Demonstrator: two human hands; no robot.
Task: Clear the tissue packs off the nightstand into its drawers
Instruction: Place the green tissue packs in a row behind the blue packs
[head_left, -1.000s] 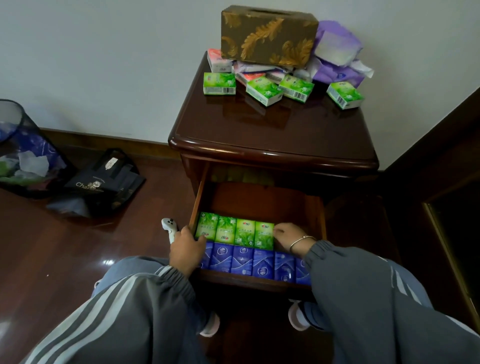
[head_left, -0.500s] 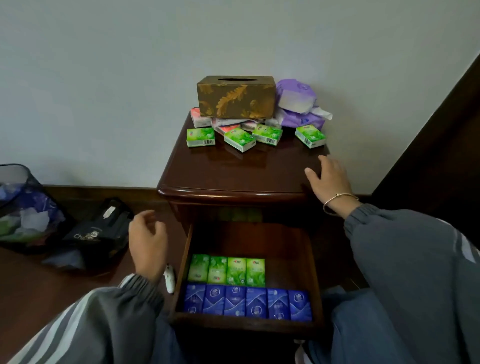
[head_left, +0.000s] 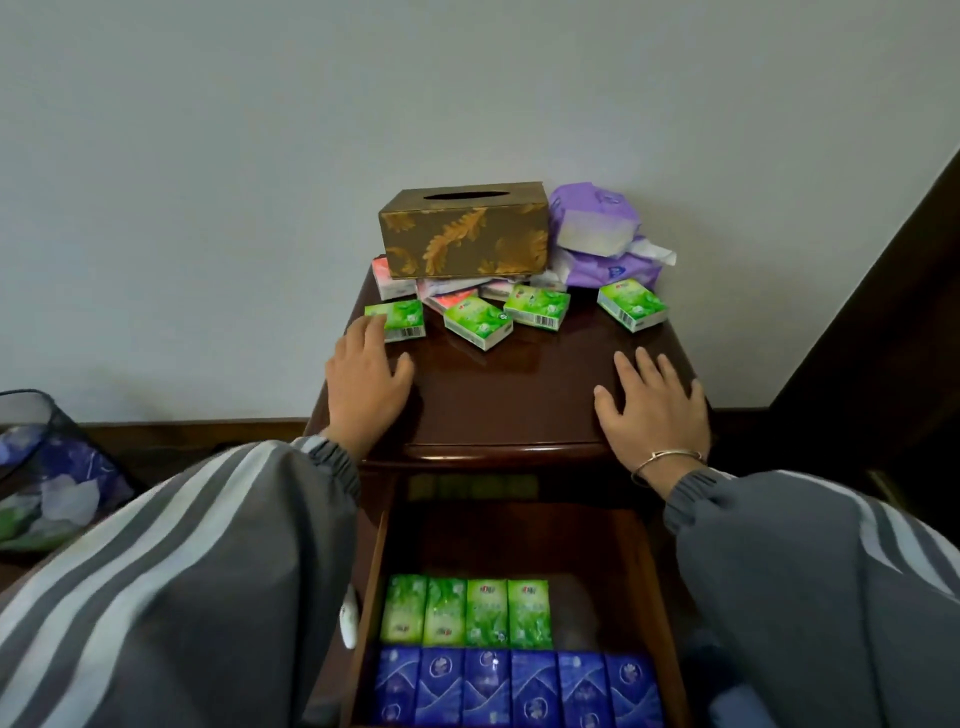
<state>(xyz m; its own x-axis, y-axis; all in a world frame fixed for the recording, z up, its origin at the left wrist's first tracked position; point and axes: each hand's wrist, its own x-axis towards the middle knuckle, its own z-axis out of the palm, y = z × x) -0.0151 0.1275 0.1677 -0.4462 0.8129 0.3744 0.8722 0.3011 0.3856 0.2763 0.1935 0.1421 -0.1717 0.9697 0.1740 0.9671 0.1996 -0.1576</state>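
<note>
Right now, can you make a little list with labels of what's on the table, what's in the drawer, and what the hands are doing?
nightstand top: four green tissue packs, pink packs, purple packs, a gold-leaf tissue box
left hand: open, fingertips on the leftmost green pack
right hand: flat on the wood, holding nothing
open drawer: four green packs in one row, six blue packs in front

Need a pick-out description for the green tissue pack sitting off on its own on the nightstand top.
Start at the dark wooden nightstand against the wall, then the purple tissue bags at its back right corner. Just in front of them lies one green pack, beyond the right hand. It sits apart at the right edge, while the other green packs cluster below the gold-leaf tissue box.
</note>
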